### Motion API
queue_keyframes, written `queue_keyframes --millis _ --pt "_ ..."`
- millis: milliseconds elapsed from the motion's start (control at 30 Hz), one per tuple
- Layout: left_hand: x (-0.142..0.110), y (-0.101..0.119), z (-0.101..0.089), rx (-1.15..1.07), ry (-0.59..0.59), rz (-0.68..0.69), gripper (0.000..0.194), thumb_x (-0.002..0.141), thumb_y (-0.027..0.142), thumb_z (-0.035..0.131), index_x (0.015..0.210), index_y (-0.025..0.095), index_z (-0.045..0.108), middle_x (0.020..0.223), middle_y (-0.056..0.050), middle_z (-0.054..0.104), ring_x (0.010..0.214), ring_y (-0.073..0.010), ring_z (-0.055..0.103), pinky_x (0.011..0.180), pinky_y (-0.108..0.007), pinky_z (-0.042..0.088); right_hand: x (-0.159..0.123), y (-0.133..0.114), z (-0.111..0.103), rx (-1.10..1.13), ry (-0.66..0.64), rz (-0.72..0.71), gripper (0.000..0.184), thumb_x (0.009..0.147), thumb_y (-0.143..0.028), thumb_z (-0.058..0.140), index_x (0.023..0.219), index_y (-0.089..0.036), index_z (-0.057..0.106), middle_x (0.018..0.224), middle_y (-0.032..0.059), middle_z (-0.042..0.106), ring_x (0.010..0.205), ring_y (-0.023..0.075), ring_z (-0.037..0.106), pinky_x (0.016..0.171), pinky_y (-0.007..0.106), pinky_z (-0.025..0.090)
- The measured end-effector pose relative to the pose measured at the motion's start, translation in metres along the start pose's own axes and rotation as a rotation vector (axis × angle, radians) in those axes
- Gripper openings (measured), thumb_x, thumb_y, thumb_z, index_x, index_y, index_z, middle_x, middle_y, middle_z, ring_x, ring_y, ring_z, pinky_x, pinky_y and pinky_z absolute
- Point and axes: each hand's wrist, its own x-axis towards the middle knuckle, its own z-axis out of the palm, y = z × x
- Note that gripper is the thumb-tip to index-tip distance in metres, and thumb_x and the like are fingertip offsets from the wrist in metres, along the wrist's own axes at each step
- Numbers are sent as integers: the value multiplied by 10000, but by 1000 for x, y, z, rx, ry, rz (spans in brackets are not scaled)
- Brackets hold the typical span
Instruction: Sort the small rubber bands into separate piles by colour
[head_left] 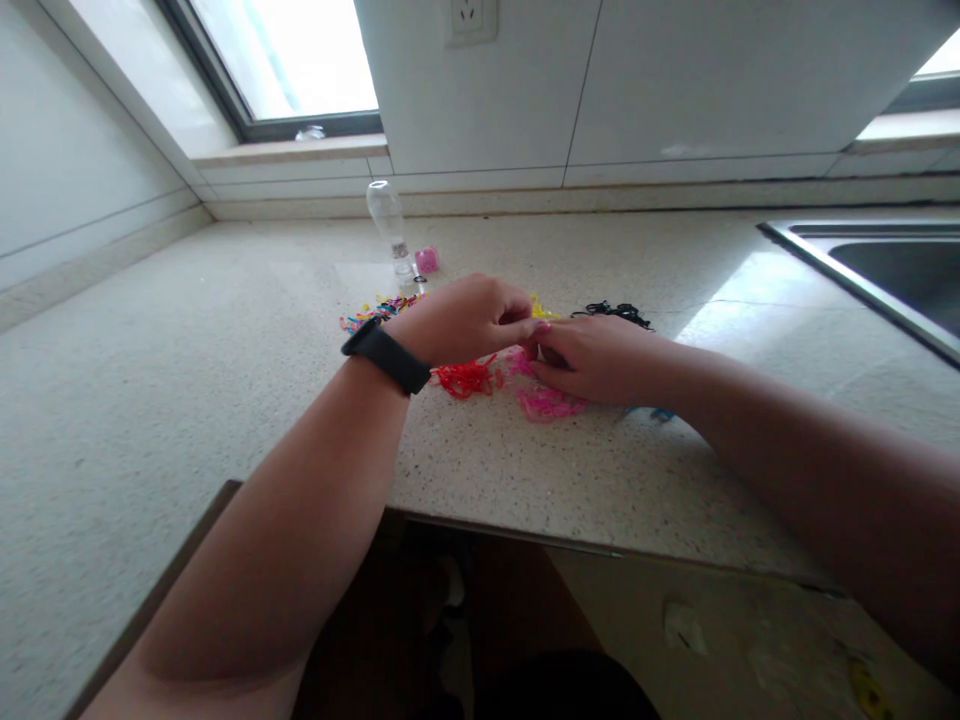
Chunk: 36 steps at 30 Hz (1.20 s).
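My left hand (476, 318), with a black watch (386, 352) on its wrist, meets my right hand (607, 355) just above the counter. The fingers of both are closed and touch at the tips; what they hold, if anything, is hidden. Below them lie pink bands (551, 403), which look like small rubber bands, partly covered by my right hand. Red bands (466, 379) lie under my left wrist. Behind the hands are yellow bands (541, 308) and black bands (611, 312). Some blue bands (661, 413) show beside my right wrist, and a mixed-colour pile (382, 308) lies behind the watch.
A clear plastic bottle (388, 228) stands upside down or tapered at the back, beside a pink cap (427, 260). The speckled counter (247, 330) runs to a wall with a socket (470, 15). At the right is a metal sink (862, 250). The counter's front edge is near.
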Motion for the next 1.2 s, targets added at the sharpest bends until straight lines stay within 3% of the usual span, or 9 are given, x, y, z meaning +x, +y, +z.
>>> queue_keyframes --millis 867,1200 --pt "0 1 -1 34 12 6 299 956 296 538 724 149 657 568 25 516 552 -99 410 576 -281 263 0 2 1 17 7 -14 262 975 -387 402 964 -223 606 943 95 732 750 229 627 654 357 359" --pt "0 7 -5 82 -73 -21 331 983 327 503 784 153 703 622 -18 610 583 -124 467 629 -285 314 0 2 1 -8 -5 9 278 967 -402 411 1006 -231 627 957 96 739 761 240 626 656 360 384"
